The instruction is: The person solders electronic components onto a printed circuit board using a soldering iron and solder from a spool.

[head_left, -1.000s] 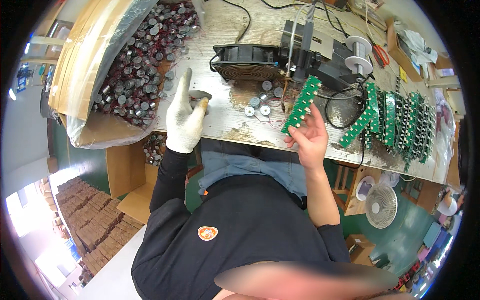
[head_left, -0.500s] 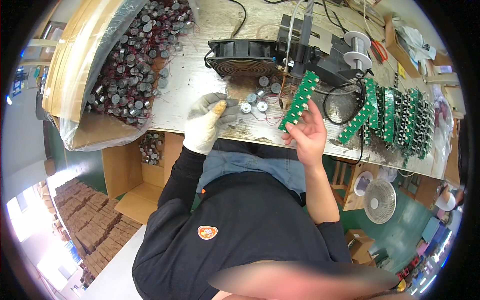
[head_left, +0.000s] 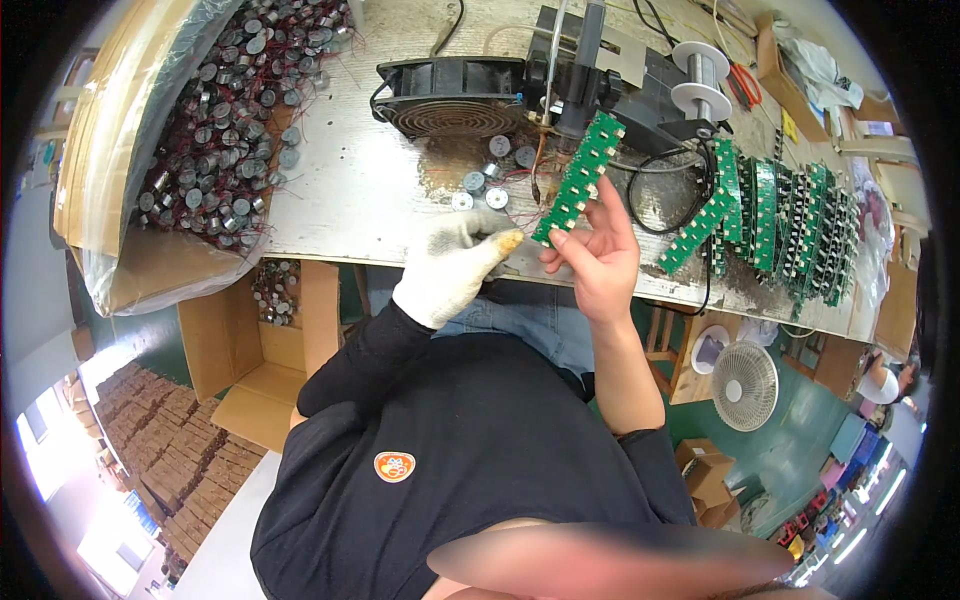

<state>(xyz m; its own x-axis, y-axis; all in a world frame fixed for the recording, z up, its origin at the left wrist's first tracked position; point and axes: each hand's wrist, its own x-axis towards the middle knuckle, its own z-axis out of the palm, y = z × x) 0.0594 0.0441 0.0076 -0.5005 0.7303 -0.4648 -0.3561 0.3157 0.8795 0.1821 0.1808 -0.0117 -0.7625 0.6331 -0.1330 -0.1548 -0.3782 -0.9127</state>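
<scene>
A long green circuit board (head_left: 580, 180) with small white connectors slants upright in my bare right hand (head_left: 603, 255), thumb and fingers pinching its lower end. My left hand (head_left: 450, 262) wears a white glove with a yellowed thumb. Its fingers are curled toward the thumb, close to the board's lower end; whatever lies between them is hidden. Just beyond the glove, several small round metal motors (head_left: 474, 182) with thin red wires lie on the worn tabletop (head_left: 345, 190). Above the board, a dark stand-mounted tool (head_left: 578, 75) holds a hanging cable with a narrow tip.
A black box fan (head_left: 450, 97) stands behind the motors. A plastic-lined carton (head_left: 120, 150) heaped with motors fills the left. Stacked green boards (head_left: 765, 220), a solder wire spool (head_left: 701, 80) and red-handled pliers (head_left: 745, 85) occupy the right. Below the table sits an open carton (head_left: 215, 340).
My left hand has moved right, toward the board's lower end, and its fingers have curled in. The right hand still holds the board. The whole view has shifted slightly.
</scene>
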